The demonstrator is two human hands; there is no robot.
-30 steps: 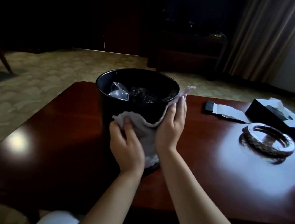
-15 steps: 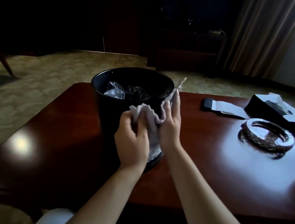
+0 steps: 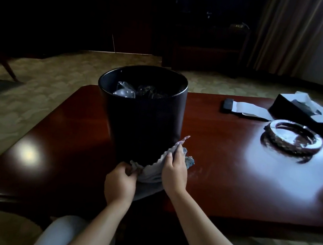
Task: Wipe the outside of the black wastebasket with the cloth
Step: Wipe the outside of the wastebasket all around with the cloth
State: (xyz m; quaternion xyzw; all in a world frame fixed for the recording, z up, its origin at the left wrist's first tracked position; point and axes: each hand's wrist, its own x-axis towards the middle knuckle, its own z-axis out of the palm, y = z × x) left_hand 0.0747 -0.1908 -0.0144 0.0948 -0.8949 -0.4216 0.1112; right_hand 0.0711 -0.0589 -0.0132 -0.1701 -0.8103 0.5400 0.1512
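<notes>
My left hand [image 3: 120, 184] pinches a bunched corner of the cloth [image 3: 153, 174] at the wastebasket's foot, and my right hand [image 3: 175, 170], just toward two o'clock of it, grips the upper edge, fingers curled over it, I think to keep the cloth taut against the curved wall. The black wastebasket [image 3: 144, 124] stands upright at twelve o'clock on the table [image 3: 222, 170], crumpled plastic inside. Farther off, toward two o'clock, lie an ashtray [image 3: 293, 137] and tissue box [image 3: 304, 110].

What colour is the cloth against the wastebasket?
Pale grey-white cloth, with a bluish bunched end; head view shows it.
</notes>
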